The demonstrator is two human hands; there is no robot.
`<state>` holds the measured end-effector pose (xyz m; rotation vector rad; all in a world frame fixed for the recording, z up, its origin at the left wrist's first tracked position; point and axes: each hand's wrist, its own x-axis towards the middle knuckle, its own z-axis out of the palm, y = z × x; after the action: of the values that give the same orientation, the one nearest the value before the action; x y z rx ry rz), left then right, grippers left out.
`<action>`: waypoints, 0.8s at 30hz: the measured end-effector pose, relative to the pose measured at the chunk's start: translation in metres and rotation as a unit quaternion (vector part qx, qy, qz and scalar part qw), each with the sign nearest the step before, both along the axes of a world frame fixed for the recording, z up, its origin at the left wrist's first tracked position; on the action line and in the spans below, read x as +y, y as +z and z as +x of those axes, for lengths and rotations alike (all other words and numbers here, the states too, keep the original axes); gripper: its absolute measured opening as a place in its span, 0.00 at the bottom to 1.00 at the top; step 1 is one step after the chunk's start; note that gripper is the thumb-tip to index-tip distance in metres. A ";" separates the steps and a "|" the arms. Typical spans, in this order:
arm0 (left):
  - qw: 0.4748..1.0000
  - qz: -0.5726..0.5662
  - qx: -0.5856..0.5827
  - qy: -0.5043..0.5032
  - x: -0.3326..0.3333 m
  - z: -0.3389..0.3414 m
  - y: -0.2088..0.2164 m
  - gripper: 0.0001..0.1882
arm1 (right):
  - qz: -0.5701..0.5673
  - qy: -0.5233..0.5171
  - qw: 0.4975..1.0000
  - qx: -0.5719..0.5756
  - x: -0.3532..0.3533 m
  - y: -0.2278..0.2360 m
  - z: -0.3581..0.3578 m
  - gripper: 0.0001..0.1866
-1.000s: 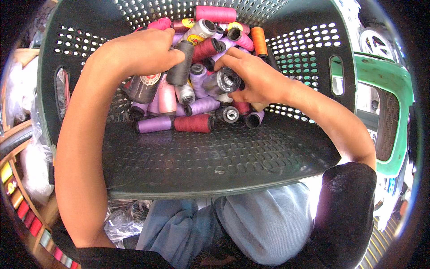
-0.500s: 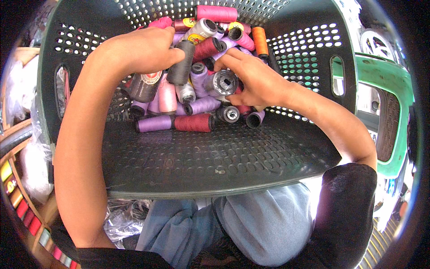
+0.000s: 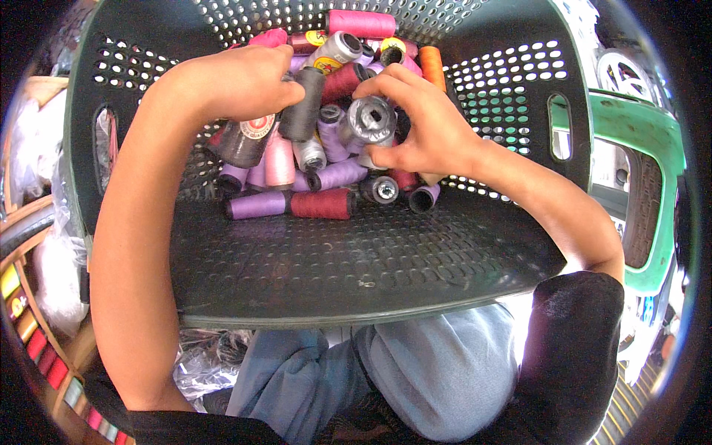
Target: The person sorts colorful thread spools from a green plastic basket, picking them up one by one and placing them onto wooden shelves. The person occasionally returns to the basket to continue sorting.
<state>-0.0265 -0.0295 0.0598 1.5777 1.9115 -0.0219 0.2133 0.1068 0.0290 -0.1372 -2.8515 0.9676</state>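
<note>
A jumble of thread spools fills the far part of a dark plastic basket [image 3: 356, 297]. My left hand [image 3: 230, 81] is closed at the pile's left side, its thumb pressed against an upright dark grey thread spool [image 3: 300, 119]; its other fingers are mostly hidden. Just below that hand lies another dark spool [image 3: 241, 148] with a round red-and-white label. My right hand [image 3: 426, 122] curves its fingers and thumb around a grey thread spool [image 3: 369, 122], whose hollow end faces me. Purple [image 3: 341, 175], pink [image 3: 279, 159] and dark red [image 3: 320, 205] spools lie close by.
The basket has perforated walls and a handle slot [image 3: 560, 126] on the right. An orange spool [image 3: 432, 67] leans at the right of the pile. A green metal frame [image 3: 645, 126] stands outside at right; a wooden rack with coloured spools [image 3: 37, 345] is at left.
My right hand has raised the grey spool's end slightly, its fingers now spread wider around it. The labelled dark spool has shifted a little to the right. My left hand has barely moved.
</note>
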 end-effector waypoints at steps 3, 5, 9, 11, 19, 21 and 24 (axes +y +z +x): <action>0.995 0.054 -0.083 -0.007 -0.006 -0.005 -0.002 0.21 | -0.030 -0.035 0.999 -0.015 0.000 0.002 0.000 0.32; 0.988 0.093 -0.121 -0.006 -0.007 -0.004 0.002 0.25 | -0.034 -0.051 0.998 -0.029 -0.003 0.011 -0.003 0.32; 0.985 0.125 -0.115 -0.007 0.001 0.005 0.009 0.29 | 0.013 -0.031 0.999 0.028 -0.004 0.012 -0.003 0.31; 0.978 0.179 -0.104 -0.037 0.005 0.006 0.008 0.27 | 0.017 -0.034 0.999 0.038 -0.003 0.015 -0.003 0.31; 0.935 0.314 -0.143 -0.077 0.010 0.007 0.000 0.25 | 0.022 -0.032 0.998 0.059 -0.003 0.015 -0.003 0.32; 0.933 0.324 -0.133 -0.088 0.011 0.008 -0.001 0.23 | 0.020 -0.034 0.997 0.061 -0.003 0.015 -0.003 0.32; 0.933 0.326 -0.113 -0.107 0.011 0.010 0.004 0.23 | 0.021 -0.039 0.998 0.054 -0.003 0.015 -0.003 0.32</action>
<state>-0.0164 -0.0189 0.0636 2.0994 1.6349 0.7383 0.2104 0.1042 0.0443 -0.1844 -2.7433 0.8726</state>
